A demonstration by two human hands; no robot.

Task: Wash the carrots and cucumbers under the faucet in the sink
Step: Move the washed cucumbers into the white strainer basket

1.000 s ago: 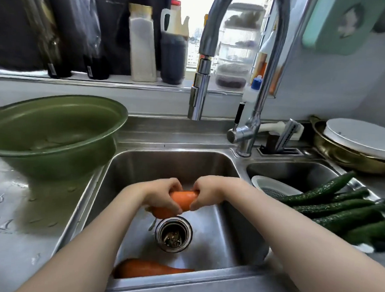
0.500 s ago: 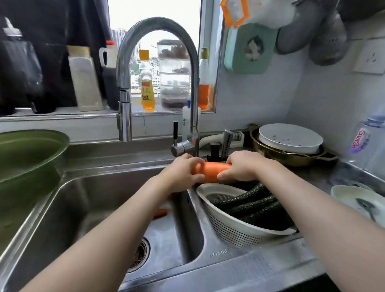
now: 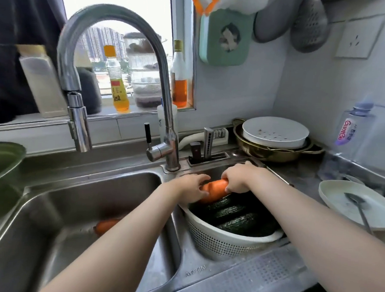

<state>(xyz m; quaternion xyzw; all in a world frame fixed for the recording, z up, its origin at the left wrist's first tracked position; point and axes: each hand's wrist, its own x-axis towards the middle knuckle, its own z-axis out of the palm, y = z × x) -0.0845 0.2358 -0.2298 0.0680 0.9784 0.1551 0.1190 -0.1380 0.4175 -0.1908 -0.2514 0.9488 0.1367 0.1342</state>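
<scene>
Two bare hands hold one orange carrot (image 3: 213,190) between them, level, an end in each. The right hand (image 3: 241,179) is curled down over the thicker end. The left hand (image 3: 193,188) holds the other end between fingers above and thumb below, in what looks like a lighter hold. The carrot hangs just over a pile of dark green cucumbers (image 3: 234,217) and may be touching the topmost one. They lie in a white perforated colander (image 3: 222,241), which sits in the small right-hand basin at 5 o'clock from the carrot. The two-handed hold probably steadies the carrot while it is lowered flat onto the pile, where it can drain. Whether it is being set down or lifted out cannot be told. At 8 o'clock from the grip a second carrot (image 3: 106,226) lies on the floor of the large steel sink (image 3: 95,185), partly hidden by the left forearm, likely still waiting for its rinse. The tall arched faucet (image 3: 113,30) rises at 11 o'clock, its spout aimed into the large basin. No water can be seen running. At 9 o'clock, at the frame's edge, stands a green basin (image 3: 1,164). At 1 o'clock sit stacked brass-coloured bowls (image 3: 273,153) under a white lid, and at 3 o'clock a pale plate (image 3: 336,193) with a spoon (image 3: 357,208).
</scene>
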